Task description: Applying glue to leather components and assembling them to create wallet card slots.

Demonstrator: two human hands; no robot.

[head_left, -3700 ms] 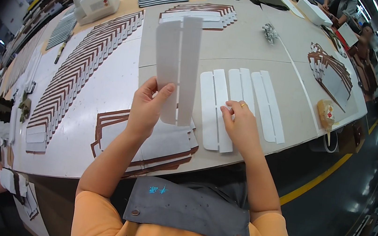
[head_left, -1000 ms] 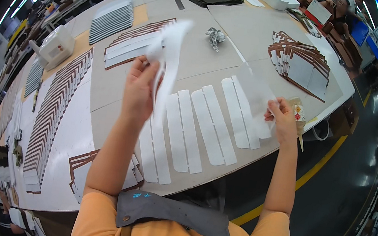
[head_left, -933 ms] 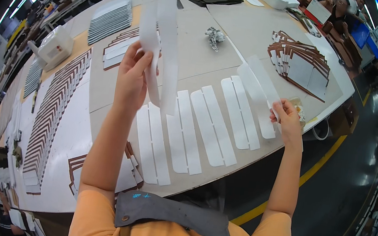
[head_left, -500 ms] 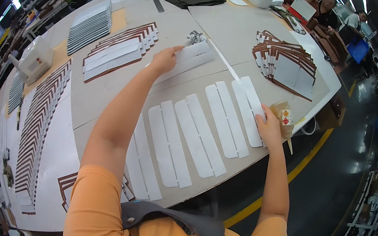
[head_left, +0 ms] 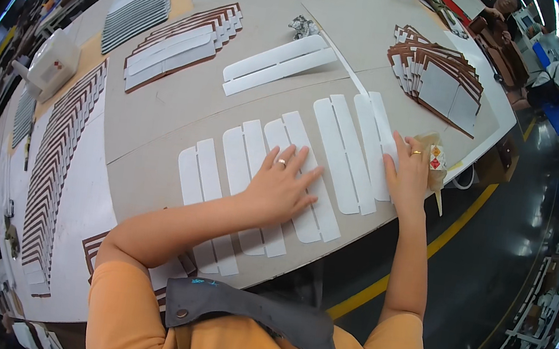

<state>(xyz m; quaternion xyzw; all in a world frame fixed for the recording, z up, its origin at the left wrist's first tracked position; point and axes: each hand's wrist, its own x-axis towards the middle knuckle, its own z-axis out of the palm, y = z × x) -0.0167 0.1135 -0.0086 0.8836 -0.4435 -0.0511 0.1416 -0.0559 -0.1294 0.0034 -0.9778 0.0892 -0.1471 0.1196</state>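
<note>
My left hand (head_left: 283, 183) lies with spread fingers on one of several white, round-cornered panels (head_left: 321, 220), each split lengthwise by a narrow slit. A ring is on one of its fingers. At the right end of the row, my right hand (head_left: 408, 175) rests its fingertips at the edge of the last white panel (head_left: 371, 140), fingers apart. Just beyond that hand sits a tan-wrapped container (head_left: 439, 156) with a small label and a stick-like part jutting out below. Farther off, another white panel (head_left: 280, 66) lies slantwise, touched by neither hand.
Brown-edged white pieces are fanned in stacks at right (head_left: 437, 82), upper left (head_left: 179, 50) and far left (head_left: 59, 182). A crumpled silvery lump (head_left: 303, 27) and a white jug (head_left: 54, 66) also stand on the table. The table's near edge runs diagonally. People work beyond.
My left hand has let go of the far slanted panel and come back to the row, palm down with fingers spread. The right hand stays by the last panel. The view has shifted slightly.
</note>
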